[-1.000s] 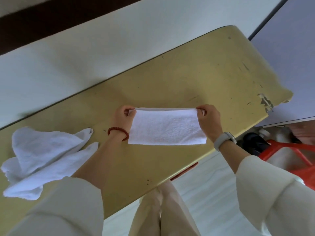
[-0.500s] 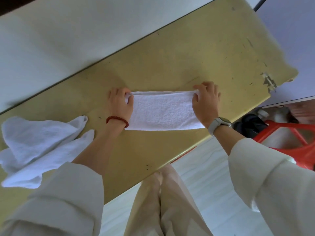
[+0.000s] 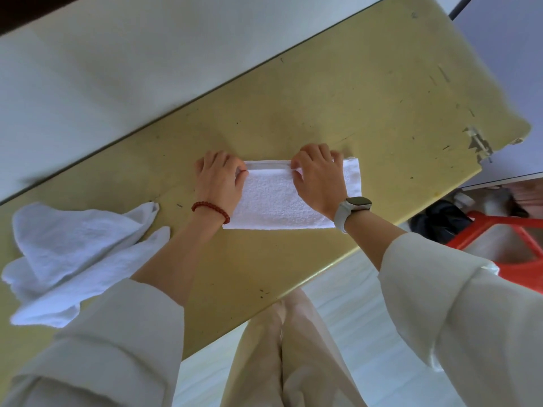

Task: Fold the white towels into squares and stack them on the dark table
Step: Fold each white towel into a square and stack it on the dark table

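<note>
A white towel (image 3: 273, 201), folded into a long strip, lies flat on the yellow table (image 3: 352, 98). My left hand (image 3: 219, 183), with a red bead bracelet on the wrist, sits at the strip's left end, fingers curled and pinching its far edge. My right hand (image 3: 318, 180), a watch on its wrist, pinches the same far edge partway along, so the strip's right end shows beyond it. A crumpled heap of white towels (image 3: 73, 254) lies at the table's left.
A white surface (image 3: 117, 69) borders the table's far side, with a dark strip at the top left corner. The table's right corner (image 3: 479, 142) is chipped. A red plastic frame (image 3: 505, 230) and dark items stand on the floor to the right.
My right hand has slid left from the strip's right end to partway along its far edge, and both hands went from lying flat to pinching that edge. The view shifted slightly.
</note>
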The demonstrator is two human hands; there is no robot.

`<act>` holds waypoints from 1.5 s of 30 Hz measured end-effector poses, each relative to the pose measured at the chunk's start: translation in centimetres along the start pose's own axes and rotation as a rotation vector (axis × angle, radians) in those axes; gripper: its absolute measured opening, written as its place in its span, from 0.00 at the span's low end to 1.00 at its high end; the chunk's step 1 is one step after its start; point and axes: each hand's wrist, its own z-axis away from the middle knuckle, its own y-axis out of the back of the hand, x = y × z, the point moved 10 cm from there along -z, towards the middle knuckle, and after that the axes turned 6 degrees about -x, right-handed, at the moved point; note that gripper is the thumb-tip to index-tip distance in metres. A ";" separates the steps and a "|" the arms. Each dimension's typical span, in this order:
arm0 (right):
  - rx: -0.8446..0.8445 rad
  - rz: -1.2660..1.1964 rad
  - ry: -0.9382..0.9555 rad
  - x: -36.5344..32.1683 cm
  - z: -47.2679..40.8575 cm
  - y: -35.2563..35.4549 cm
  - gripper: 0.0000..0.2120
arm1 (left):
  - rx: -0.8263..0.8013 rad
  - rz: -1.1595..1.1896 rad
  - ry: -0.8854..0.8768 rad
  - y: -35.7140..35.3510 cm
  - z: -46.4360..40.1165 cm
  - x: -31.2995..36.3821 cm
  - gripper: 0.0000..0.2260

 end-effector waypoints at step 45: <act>0.136 -0.007 0.099 -2.7 -1.6 -0.7 0.09 | -0.149 -0.187 -0.019 -4.6 4.0 0.4 0.26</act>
